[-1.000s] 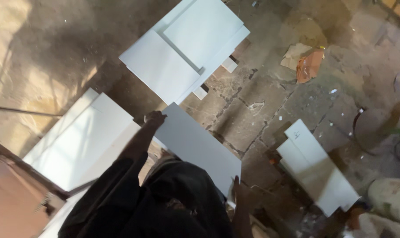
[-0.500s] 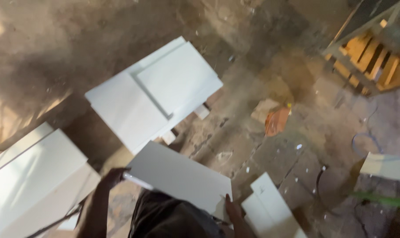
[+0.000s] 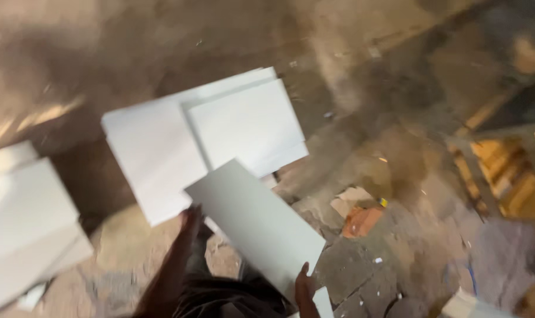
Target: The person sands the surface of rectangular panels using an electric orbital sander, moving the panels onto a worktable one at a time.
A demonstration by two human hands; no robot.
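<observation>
Far left on the dirt floor: stacked white rectangular boards. Left hand gripping the near-left edge of a pale grey flat rectangular panel, held tilted above the floor; right hand clasping its lower right edge. Behind: two overlapping white panels. Right: orange-brown cardboard scrap.

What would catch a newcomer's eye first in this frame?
A pale rectangular board sits at centre, gripped at its long edges by the left hand and the right hand. Behind it, a stack of white panels lies flat on the rough stone floor, with more white boards at the left edge. To the right, an orange scrap lies among debris, and a blurred yellow wooden frame stands at the far right.
</observation>
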